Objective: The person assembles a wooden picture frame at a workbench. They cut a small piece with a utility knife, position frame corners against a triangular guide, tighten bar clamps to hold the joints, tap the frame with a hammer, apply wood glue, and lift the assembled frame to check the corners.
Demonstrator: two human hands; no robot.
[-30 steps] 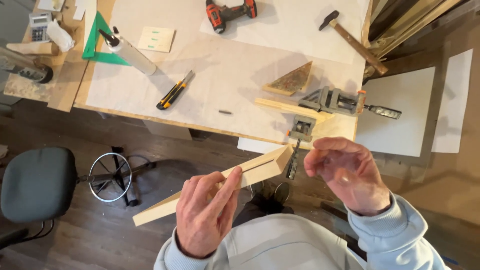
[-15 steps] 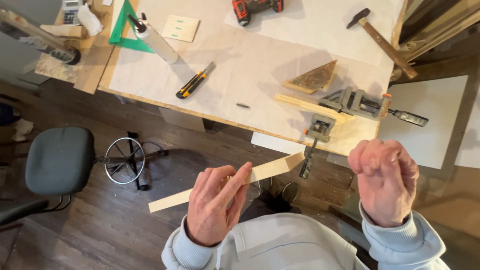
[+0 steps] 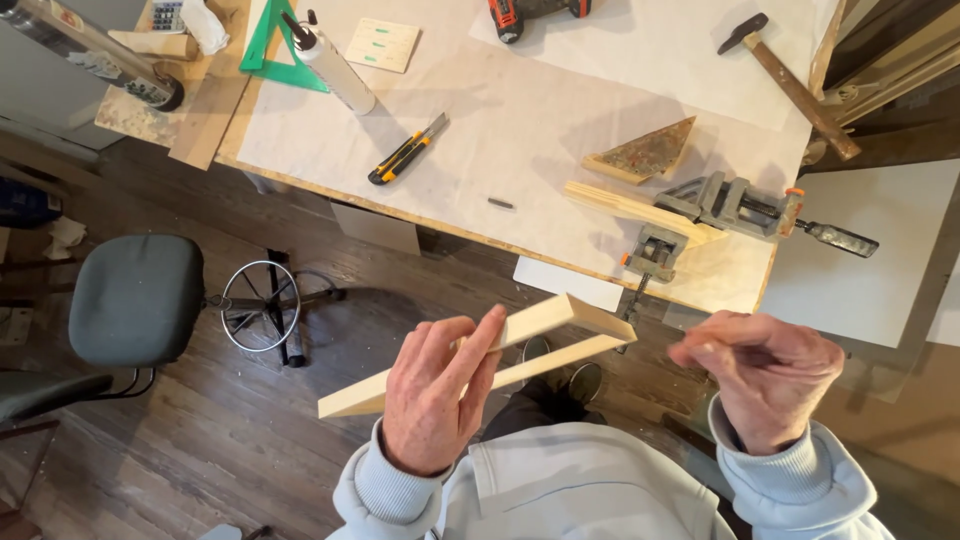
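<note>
Fingers of the left hand (image 3: 435,395) pinch a pale wood strip (image 3: 500,350) at lower centre, slanting up to the right (held clear of the bench). Right hand (image 3: 765,375), lower right, is curled loosely with fingertips together, empty. Clamp (image 3: 715,205) sits above it on the bench (image 3: 520,120).

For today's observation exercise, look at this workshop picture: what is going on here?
A person stands at a workbench, holding a light wooden strip in the left hand, fingers laid along it. The right hand is loosely curled beside the strip's end, apart from it. On the bench, a corner clamp grips another wooden strip, with a triangular wood offcut, utility knife, hammer and glue tube nearby.
</note>
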